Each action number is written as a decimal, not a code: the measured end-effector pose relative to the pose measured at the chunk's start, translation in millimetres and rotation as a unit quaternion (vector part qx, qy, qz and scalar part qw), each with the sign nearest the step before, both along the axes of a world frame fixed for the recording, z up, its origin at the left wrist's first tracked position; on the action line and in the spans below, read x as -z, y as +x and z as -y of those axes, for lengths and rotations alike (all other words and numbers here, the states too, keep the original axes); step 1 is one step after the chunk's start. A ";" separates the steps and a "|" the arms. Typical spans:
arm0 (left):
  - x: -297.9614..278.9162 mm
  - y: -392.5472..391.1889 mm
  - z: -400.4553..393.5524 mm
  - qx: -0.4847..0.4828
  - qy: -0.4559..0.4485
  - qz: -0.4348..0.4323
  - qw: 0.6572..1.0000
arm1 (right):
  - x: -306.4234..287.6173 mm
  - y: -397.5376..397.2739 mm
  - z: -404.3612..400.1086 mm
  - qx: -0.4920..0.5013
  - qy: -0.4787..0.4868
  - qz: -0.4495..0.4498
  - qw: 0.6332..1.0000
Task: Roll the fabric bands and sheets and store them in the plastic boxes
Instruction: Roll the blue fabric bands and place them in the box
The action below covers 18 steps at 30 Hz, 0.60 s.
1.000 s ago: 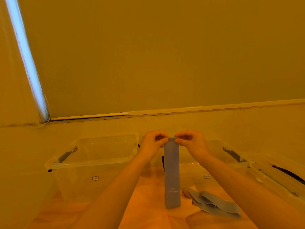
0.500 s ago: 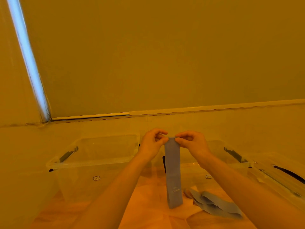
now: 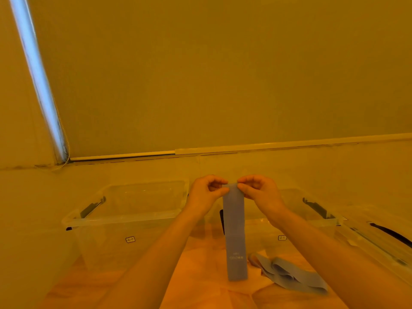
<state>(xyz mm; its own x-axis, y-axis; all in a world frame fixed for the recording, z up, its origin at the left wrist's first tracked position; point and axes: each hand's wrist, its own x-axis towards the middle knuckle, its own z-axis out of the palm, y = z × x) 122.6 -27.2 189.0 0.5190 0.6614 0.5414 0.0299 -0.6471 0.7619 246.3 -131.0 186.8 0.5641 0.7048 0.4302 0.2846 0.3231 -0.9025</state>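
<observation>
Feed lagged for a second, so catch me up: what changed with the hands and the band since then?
Barely anything. Both hands keep pinching the top edge of the hanging blue-grey band, left hand and right hand, with a slight working of the fingers there; no roll shows yet. The loose bands and both clear plastic boxes stayed put.

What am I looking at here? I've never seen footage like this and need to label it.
One camera, worn on a person's head, looks forward and down at their two bare arms. The left hand and right hand pinch the top edge of a grey-blue fabric band, which hangs straight down. Behind stand two clear plastic storage boxes, one on the left, one on the right. A crumpled grey-blue band pile lies on the orange-lit surface beside it.
</observation>
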 end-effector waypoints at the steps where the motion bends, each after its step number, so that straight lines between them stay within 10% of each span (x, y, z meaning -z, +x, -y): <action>1: 0.4 -0.4 -0.2 0.001 -0.001 -0.004 1.000 | 0.1 0.7 0.0 -0.002 -0.001 -0.005 1.000; 18: 3.3 2.2 1.5 -0.028 0.010 -0.014 0.999 | 2.9 2.2 2.6 0.017 -0.025 0.004 1.000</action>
